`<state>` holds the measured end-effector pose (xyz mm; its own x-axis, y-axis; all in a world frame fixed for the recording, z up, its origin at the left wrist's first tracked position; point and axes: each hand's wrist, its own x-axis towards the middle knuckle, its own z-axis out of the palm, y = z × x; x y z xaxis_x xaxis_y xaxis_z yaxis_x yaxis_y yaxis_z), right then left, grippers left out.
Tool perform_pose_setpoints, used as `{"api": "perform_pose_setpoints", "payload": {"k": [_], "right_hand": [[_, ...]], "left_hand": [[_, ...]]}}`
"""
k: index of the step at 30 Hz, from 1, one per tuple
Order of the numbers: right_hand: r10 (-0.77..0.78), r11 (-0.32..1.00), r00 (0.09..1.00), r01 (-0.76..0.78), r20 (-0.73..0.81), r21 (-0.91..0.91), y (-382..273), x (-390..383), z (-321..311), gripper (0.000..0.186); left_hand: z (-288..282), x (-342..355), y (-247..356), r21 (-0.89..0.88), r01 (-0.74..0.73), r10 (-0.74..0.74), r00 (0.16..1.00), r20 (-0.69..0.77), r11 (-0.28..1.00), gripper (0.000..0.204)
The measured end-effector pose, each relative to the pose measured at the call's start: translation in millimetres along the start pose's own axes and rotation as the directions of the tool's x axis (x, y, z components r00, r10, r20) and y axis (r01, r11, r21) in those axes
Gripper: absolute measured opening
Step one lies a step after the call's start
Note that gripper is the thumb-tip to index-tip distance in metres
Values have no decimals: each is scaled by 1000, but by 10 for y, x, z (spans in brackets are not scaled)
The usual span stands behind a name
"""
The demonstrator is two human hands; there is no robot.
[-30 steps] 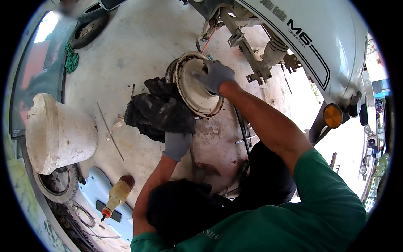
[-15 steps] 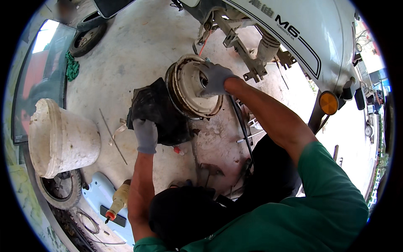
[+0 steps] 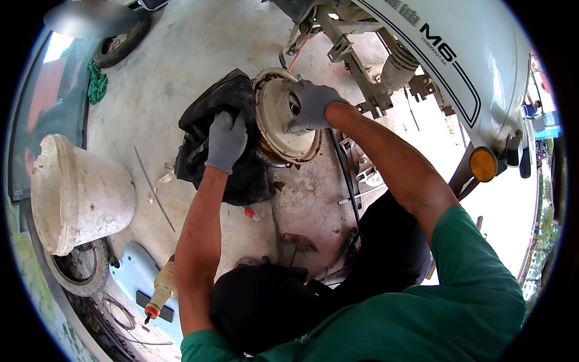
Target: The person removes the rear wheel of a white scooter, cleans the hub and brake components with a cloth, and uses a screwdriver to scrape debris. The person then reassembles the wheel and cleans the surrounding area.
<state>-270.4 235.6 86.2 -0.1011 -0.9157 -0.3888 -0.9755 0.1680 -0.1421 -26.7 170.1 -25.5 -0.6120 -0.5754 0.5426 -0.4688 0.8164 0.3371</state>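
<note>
A whitish, rusty steel wheel rim (image 3: 274, 114) stands tilted in front of me above the concrete floor. My right hand (image 3: 315, 107), in a grey glove, grips the rim at its centre hole, fingers curled round the hub face. Against the rim's left side hangs a crumpled, floppy black piece (image 3: 202, 130), cloth or rubber; I cannot tell which. My left hand (image 3: 228, 143), also gloved in grey, is closed on a fold of it. The black piece covers part of the rim's left edge.
A dirty white bucket (image 3: 99, 190) lies on its side at left, beside a small tyre (image 3: 84, 274). A yellowish tool with a red tip (image 3: 161, 292) rests on a light blue panel (image 3: 129, 265). The white vehicle (image 3: 470, 54) and its bare frame (image 3: 362, 75) stand at right.
My left hand has moved up and right, lifting the black piece higher against the rim. My right hand stays on the rim, and the view has shifted slightly.
</note>
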Motion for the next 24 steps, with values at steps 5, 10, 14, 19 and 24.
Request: {"api": "perform_pose_setpoints", "payload": {"k": [5, 10, 14, 19, 24], "right_hand": [[-4, 1000, 998, 4, 61, 1, -7, 116, -31, 111], [-8, 1000, 994, 7, 107, 12, -43, 163, -92, 112], [-25, 1000, 998, 24, 65, 11, 42, 196, -45, 112], [-43, 998, 994, 39, 99, 39, 8, 213, -98, 112], [-38, 997, 993, 30, 109, 72, 12, 188, -103, 111]], "left_hand": [[211, -467, 552, -87, 137, -153, 962, -226, 987, 22], [111, -753, 1080, -198, 237, -267, 953, -144, 951, 34], [272, -1224, 1433, -212, 140, -140, 990, 12, 967, 39], [277, -1395, 1342, -492, 135, -82, 988, 128, 860, 35], [115, -1307, 1129, -631, 562, -519, 808, 279, 535, 26]]}}
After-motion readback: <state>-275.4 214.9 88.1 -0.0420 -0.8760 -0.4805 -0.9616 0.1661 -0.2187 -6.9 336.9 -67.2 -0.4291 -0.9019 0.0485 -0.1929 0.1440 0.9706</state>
